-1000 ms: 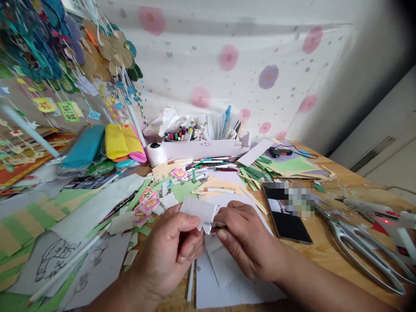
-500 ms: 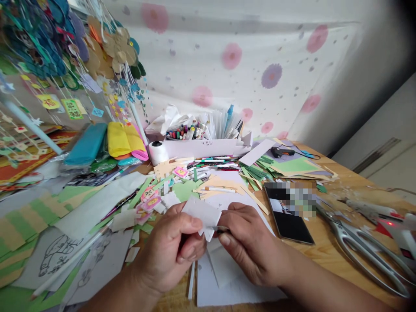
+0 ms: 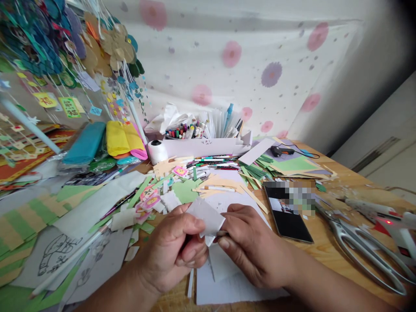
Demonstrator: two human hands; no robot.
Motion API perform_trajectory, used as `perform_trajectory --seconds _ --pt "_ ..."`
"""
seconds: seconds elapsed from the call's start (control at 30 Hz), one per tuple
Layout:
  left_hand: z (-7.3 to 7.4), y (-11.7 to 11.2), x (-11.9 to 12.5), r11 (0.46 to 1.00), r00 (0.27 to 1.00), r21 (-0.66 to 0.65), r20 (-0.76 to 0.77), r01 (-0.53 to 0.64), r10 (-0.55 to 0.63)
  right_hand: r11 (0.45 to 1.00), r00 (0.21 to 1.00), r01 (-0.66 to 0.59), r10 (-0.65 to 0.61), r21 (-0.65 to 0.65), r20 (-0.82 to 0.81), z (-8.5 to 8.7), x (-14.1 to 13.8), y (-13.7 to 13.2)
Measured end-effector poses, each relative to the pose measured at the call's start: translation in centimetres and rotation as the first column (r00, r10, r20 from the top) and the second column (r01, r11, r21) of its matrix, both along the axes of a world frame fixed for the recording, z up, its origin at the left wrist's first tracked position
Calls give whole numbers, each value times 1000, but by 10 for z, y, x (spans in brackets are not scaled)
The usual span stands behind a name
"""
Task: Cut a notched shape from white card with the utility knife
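Between the thumb and fingers of my left hand [image 3: 177, 242] is a small folded piece of white paper [image 3: 208, 216], tilted up, with a narrow pointed flap at its lower end. My right hand [image 3: 250, 242] is closed against the paper's right edge. Its thumb and forefinger pinch a small dark metal tool [image 3: 222, 233], mostly hidden by the fingers, so its kind cannot be made out. Below both hands lies a larger white sheet [image 3: 234, 286] on the wooden table.
Large silver scissors [image 3: 360, 251] and a glue gun [image 3: 386, 216] with a red light lie at right, beside a phone [image 3: 289, 216]. Paper scraps, pens and drawings [image 3: 58, 255] cover the left and middle. Behind stand a thread spool [image 3: 157, 152] and a pen box [image 3: 201, 147].
The paper has shifted slightly right and turned in my left hand. The metal tool's tip, which showed in front of the paper, is now less visible.
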State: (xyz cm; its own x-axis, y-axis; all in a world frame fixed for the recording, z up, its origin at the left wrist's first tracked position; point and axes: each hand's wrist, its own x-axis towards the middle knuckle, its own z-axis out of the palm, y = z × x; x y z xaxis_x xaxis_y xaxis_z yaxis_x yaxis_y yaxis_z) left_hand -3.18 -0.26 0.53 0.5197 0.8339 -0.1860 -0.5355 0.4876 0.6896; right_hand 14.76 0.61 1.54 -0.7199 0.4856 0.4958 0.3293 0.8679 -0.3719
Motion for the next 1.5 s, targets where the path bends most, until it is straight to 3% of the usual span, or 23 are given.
perform_trajectory --seconds 0.47,0.63,0.8,1.03,1.17,1.33,1.5 --pt "0 -1 9 997 997 -35 12 -72 73 998 999 33 -34 -48 -24 -2 -3 -1" --pt "-1 -2 12 997 998 -32 24 -63 64 993 996 -15 4 -117 -91 -1 -3 1" --pt "2 -6 15 991 991 -6 35 -131 131 1000 991 9 -9 1 -136 -3 -3 3" --pt "8 -6 16 986 986 -8 -25 -168 167 992 992 119 -116 45 -52 -5 -2 5" --pt "6 -9 18 986 986 29 -19 -165 166 993 989 79 -67 90 -129 -7 -3 5" --pt "4 -8 16 992 990 2 66 -126 126 995 958 80 -63 51 -280 -10 -3 3" --pt "4 -7 14 994 991 20 73 -111 109 996 960 72 -57 45 -275 -11 -4 1"
